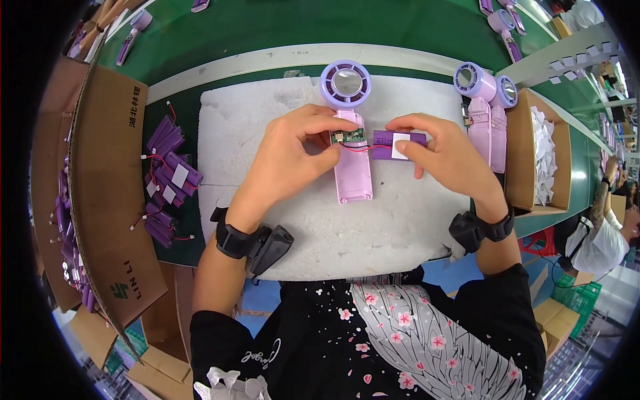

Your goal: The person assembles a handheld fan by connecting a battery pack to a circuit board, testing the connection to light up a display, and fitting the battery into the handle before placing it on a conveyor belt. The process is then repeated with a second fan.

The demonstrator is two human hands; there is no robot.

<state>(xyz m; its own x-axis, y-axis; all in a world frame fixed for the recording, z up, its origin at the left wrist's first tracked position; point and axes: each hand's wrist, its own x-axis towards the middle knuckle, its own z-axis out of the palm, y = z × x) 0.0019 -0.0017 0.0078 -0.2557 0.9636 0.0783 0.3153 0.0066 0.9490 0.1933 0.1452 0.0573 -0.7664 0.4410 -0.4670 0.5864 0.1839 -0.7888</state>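
An opened handheld fan lies on the white foam board (267, 100), its purple round head (347, 83) at the far end and its pink handle shell (354, 179) toward me. My left hand (300, 148) grips the handle's upper part, thumb and fingers around a small green circuit board (349, 136). My right hand (443, 150) holds a purple battery pack (383, 145) with a white patch, just right of the handle. Red and black wires (363, 147) run between the pack and the board. Whether their plug is fully seated I cannot tell.
Several purple battery packs (175, 175) with wires lie left of the foam, beside a tall cardboard box (110, 187). On the right stand more fans (477, 83) and a box (527, 147) of white paper pieces. A green belt (280, 23) runs across the back.
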